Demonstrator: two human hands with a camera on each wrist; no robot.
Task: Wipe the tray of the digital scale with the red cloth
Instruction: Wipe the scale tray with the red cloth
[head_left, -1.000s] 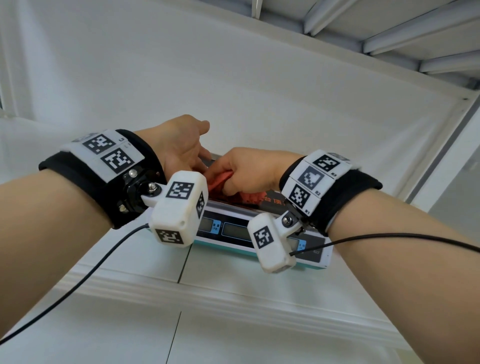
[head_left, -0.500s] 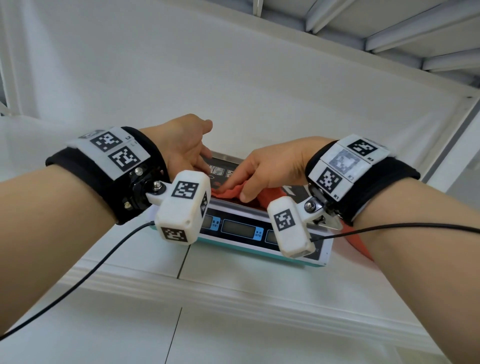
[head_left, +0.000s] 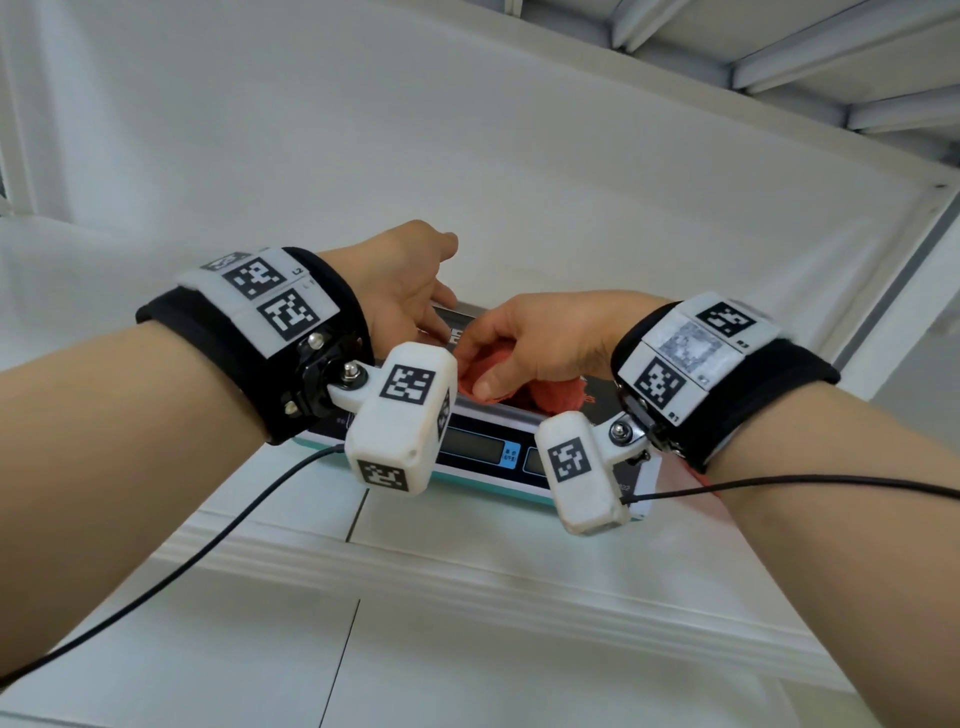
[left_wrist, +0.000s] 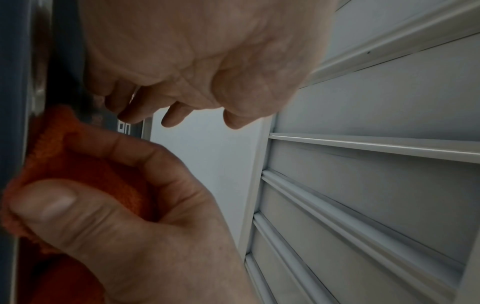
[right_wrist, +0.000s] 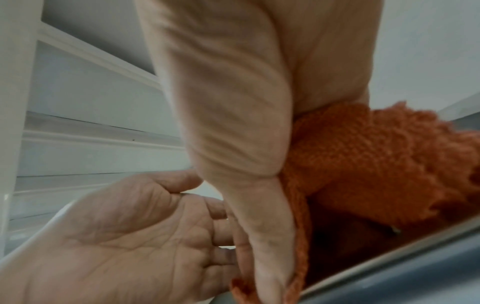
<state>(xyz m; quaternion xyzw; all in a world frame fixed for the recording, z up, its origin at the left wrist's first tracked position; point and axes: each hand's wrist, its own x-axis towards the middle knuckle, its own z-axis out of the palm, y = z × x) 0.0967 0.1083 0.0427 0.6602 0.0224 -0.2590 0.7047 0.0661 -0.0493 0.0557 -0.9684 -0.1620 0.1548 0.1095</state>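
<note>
On the white tabletop (head_left: 467, 649) sits the digital scale (head_left: 483, 447), its tray (head_left: 467, 312) mostly hidden under both hands. The right hand (head_left: 540, 348) is clamped on the red cloth (head_left: 550, 392), thumb and curled fingers bunching it against the tray's near-left part. The left hand (head_left: 400, 291) rests at the tray's left edge with fingers loosely extended, holding nothing, just beside the right. Because the cloth is wadded, a stroke would likely clean only a narrow strip and miss the corners. Pressing hard could also slide the light scale if the left hand does not steady it.
</note>
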